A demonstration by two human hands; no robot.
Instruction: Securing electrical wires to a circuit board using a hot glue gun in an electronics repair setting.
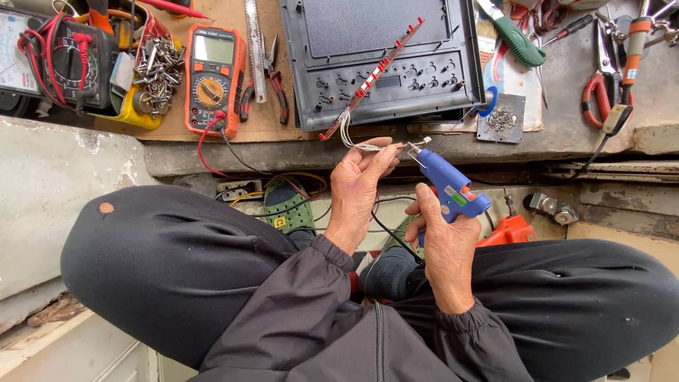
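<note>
Here the left hand point(358, 185) pinches the white wires point(351, 139) of a red strip board point(373, 76) while the right hand point(444, 249), fingers wrapped round a blue glue gun point(447, 185), sets the nozzle at them, so gluing seems in hand, needing a steady trigger squeeze.

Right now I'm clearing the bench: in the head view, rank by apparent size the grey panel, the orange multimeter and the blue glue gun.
1. grey panel
2. orange multimeter
3. blue glue gun, though it's nearer the camera, so unsure.

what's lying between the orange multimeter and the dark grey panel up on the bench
In the head view, a steel ruler and red-handled pliers lie on the wooden board between the orange multimeter and the dark grey panel.
</note>
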